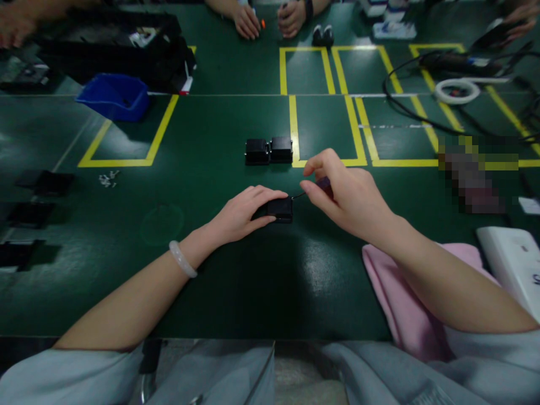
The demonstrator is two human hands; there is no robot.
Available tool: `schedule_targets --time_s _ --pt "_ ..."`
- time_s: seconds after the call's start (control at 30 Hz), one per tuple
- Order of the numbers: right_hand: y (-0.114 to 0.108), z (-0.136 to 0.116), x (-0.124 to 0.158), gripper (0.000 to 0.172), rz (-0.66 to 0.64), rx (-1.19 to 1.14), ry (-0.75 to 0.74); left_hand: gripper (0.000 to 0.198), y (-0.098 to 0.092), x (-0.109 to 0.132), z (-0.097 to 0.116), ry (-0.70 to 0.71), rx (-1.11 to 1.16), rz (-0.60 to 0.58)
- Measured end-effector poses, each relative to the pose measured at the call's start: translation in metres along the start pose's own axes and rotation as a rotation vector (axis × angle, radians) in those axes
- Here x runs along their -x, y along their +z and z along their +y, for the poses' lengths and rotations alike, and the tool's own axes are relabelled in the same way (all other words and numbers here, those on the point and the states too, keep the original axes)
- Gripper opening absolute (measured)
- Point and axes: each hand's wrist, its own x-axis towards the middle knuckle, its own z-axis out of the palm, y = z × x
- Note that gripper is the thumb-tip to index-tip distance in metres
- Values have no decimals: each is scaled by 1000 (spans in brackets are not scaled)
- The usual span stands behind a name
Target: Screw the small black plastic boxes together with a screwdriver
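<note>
A small black box-shaped part (pixel 280 208) lies on the green table, gripped from the left between the thumb and fingers of my left hand (pixel 242 215). Closed around the dark handle of a screwdriver (pixel 324 183) is my right hand (pixel 343 191). The tool's thin shaft runs left and its tip meets the right side of the black part. Just beyond my hands, two similar black parts (pixel 256 152) sit side by side. Small silver screws (pixel 108 179) are scattered to the left.
A blue bin (pixel 116 97) and a large black tray (pixel 113 48) stand at the far left. More black parts (pixel 29 214) line the left side. On the right lie a pink cloth (pixel 422 292), a white box (pixel 512 270) and a cable (pixel 400 104). Other people's hands (pixel 270 21) work opposite.
</note>
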Motion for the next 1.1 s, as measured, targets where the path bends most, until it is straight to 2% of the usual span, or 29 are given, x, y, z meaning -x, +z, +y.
schedule_targets --time_s 0.13,0.27,0.5,0.63,0.9,1.0,1.1 --pt "0 0 0 19 4 1 -1 45 0 0 0 -6 3 -7" --pt "1 0 1 24 17 4 -3 44 0 0 1 -16 13 -10" --pt "1 0 1 18 3 7 -10 45 0 0 0 -19 8 -18" --pt "2 0 1 25 16 5 -2 44 0 -1 0 -13 6 -14" --pt "1 0 0 19 -6 -10 8 44 0 0 0 -9 4 -11" --pt "1 -1 1 25 16 -16 10 44 0 0 1 -13 10 -15" --pt "1 -1 1 24 24 -10 7 44 0 0 0 -11 12 -11"
